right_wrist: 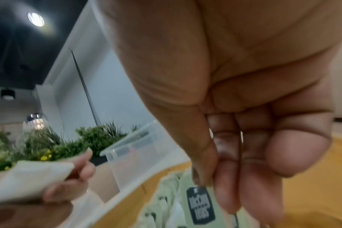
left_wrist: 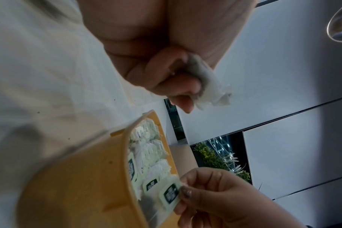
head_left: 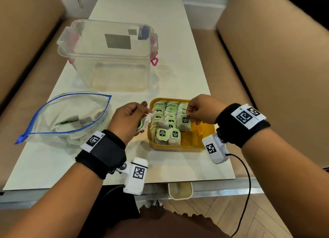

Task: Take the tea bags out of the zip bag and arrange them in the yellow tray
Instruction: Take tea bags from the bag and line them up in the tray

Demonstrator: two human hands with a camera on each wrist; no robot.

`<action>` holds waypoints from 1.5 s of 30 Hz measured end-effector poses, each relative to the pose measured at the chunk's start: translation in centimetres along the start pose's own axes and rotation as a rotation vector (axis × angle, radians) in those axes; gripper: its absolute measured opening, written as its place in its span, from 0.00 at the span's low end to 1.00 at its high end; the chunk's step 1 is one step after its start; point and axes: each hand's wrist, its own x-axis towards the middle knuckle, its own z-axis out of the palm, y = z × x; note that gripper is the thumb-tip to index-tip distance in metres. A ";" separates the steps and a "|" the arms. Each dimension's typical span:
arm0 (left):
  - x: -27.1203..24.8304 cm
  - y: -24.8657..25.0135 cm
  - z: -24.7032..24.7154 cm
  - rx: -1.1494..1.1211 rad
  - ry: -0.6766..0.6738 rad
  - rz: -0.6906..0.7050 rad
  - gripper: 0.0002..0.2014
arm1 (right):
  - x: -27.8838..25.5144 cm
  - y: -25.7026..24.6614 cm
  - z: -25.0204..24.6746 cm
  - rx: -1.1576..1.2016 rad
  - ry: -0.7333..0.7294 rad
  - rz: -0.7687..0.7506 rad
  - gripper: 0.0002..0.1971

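Now your tea bags stand in three rows filling the far part of the tray, which sits on the table right of the zip bag. Your right hand pinches the tag of the nearest bag in the right row. Your left hand, just left of the tray, grips a small bunch of tea bags. A few remain in the zip bag. Farther off stands a clear tub.

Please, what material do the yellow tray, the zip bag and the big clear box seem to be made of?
Yellow tray: likely hard plastic, opaque, slightly glossy moulded walls.
Zip bag: thin clear plastic film, wrinkled, blue zip edge.
Clear box: rigid see-through plastic, pink clips.
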 end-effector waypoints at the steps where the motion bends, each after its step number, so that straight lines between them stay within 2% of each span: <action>1: 0.0 -0.1 -0.1 0.005 0.003 -0.005 0.16 | 0.3 0.1 0.3 -0.017 -0.030 0.019 0.06; 7: -0.1 -0.2 -0.2 -0.001 -0.029 -0.002 0.16 | 1.8 -0.3 0.8 -0.081 -0.093 0.099 0.09; 12: -0.2 -0.3 -0.6 -0.012 -0.031 0.006 0.16 | 2.3 -0.4 0.8 -0.034 -0.119 0.150 0.10; 16: -0.2 -0.5 -0.8 -0.008 -0.026 0.007 0.17 | 1.9 -0.6 0.7 -0.067 -0.114 0.158 0.06; 18: -0.2 -0.6 -0.9 -0.004 -0.023 0.002 0.17 | 1.3 -0.9 0.4 -0.135 -0.076 0.141 0.08; 21: -0.1 -0.6 -0.8 0.008 -0.016 -0.002 0.14 | 0.3 -1.8 -0.3 -0.155 0.007 0.061 0.06; 24: -0.2 -0.7 -0.6 0.039 -0.001 -0.007 0.13 | -0.4 -3.5 -0.3 -0.181 0.059 -0.115 0.02; 29: -0.5 -0.8 -0.4 0.067 0.011 -0.043 0.18 | 0.0 -6.1 2.1 -0.326 -0.088 -0.323 0.14; 33: -0.6 -0.8 -0.7 0.117 0.010 -0.073 0.20 | 0.9 -6.6 3.3 -0.414 -0.140 -0.355 0.20; 36: -0.5 -0.8 -1.0 0.100 0.011 -0.101 0.22 | 1.3 -6.8 3.9 -0.435 -0.183 -0.350 0.21; 45: -0.9 -0.6 -1.0 0.061 -0.009 -0.135 0.09 | 1.6 -7.1 4.2 -0.431 -0.178 -0.359 0.13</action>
